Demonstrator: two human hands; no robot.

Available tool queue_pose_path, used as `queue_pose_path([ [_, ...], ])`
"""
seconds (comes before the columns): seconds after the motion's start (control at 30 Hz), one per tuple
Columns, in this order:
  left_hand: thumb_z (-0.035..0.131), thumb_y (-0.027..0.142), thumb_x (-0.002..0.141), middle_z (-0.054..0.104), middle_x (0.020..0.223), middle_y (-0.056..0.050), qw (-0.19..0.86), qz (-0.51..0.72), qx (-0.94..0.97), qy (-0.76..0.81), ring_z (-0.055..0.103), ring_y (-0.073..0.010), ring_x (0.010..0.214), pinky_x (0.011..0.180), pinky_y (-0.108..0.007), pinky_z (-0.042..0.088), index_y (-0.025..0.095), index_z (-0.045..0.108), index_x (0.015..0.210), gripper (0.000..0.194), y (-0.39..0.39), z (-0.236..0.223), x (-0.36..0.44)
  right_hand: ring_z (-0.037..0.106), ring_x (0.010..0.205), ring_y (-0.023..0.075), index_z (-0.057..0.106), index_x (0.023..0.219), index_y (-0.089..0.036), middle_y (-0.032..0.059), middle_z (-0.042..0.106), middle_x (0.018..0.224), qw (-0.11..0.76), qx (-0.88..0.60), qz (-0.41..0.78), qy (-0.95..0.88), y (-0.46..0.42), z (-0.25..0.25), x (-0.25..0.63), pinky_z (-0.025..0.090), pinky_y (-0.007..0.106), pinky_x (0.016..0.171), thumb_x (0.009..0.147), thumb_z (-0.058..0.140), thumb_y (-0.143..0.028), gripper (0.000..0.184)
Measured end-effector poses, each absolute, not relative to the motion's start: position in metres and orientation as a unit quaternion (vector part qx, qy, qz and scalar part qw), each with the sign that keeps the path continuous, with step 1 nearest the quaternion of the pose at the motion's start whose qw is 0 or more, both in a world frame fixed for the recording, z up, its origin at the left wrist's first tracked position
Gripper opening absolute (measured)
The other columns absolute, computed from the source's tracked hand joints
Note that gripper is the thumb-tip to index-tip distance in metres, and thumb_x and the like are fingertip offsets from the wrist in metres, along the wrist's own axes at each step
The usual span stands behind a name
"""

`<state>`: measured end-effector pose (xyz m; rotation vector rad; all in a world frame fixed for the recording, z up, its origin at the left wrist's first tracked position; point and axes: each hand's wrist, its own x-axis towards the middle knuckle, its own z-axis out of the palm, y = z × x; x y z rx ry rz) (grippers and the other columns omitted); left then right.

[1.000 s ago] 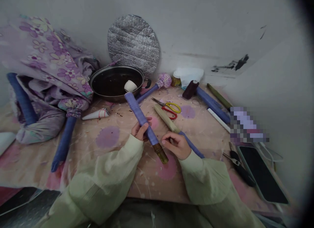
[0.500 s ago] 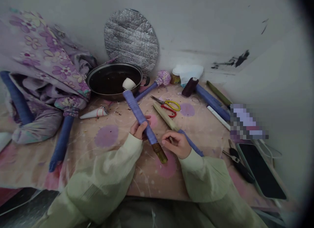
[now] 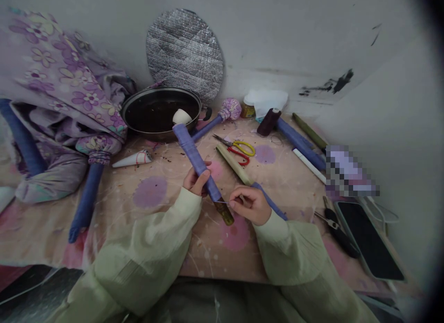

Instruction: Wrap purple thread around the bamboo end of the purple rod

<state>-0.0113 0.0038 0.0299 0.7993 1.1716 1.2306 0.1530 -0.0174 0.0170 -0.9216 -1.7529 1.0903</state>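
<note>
**Blue-wrapped rod** with a bare bamboo lower end, held diagonally at lower centre, clamped in the left hand. Right hand, apart from the left, pinches a fine strand, needle or thread too thin to tell, reaching the rod. Just beside the right hand lies a second wrapped rod. Above: red-and-yellow scissors, dark thread spool, black pot, all on a spotted tabletop.

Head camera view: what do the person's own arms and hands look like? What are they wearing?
Both arms wear loose, puffy, pale green sleeves: the left sleeve and the right sleeve. Each narrows to a close cuff at the wrist. The left hand and right hand are bare, without gloves. No cables or markings show.
</note>
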Motion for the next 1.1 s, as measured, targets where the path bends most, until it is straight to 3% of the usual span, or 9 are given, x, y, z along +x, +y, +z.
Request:
queue_pose_path([
  [0.5,0.068,0.046,0.062,0.048,0.063,0.006,0.601,0.524,0.356,0.487,0.032,-0.0017,0.037,0.035,-0.017,0.022,0.019,0.056,0.098,0.046,0.004,0.028,-0.010,0.042,0.052,0.0102,0.058,0.070,-0.018,-0.0011,0.052,0.060,0.450,-0.390,0.447,-0.667,-0.016,0.010,0.152,0.035,0.025,0.050,0.077,0.058,-0.026,0.010],
  [0.63,0.069,0.045,0.063,0.048,0.064,0.007,0.609,0.530,0.368,0.462,0.027,-0.0001,0.034,0.033,-0.018,0.017,0.019,0.055,0.095,0.044,0.004,0.024,-0.010,0.042,0.053,0.0107,0.059,0.071,-0.019,-0.0012,0.052,0.060,0.458,-0.399,0.456,-0.651,-0.016,0.008,0.152,0.034,0.025,0.050,0.077,0.059,-0.026,0.010],
  [0.87,0.070,0.042,0.063,0.049,0.066,0.006,0.616,0.532,0.371,0.446,0.028,0.0001,0.036,0.035,-0.018,0.020,0.018,0.055,0.094,0.042,0.005,0.019,-0.010,0.041,0.053,0.0105,0.059,0.071,-0.019,-0.0023,0.049,0.059,0.467,-0.421,0.470,-0.620,-0.017,0.005,0.149,0.033,0.025,0.049,0.077,0.059,-0.028,0.010],
  [1.1,0.071,0.046,0.059,0.044,0.051,0.009,0.610,0.523,0.369,0.467,0.026,-0.0011,0.031,0.032,-0.018,0.017,0.017,0.050,0.080,0.042,0.009,0.014,-0.010,0.040,0.052,0.0103,0.056,0.070,-0.019,-0.0028,0.048,0.058,0.470,-0.463,0.469,-0.587,-0.016,0.002,0.146,0.032,0.024,0.049,0.076,0.057,-0.033,0.016],
])
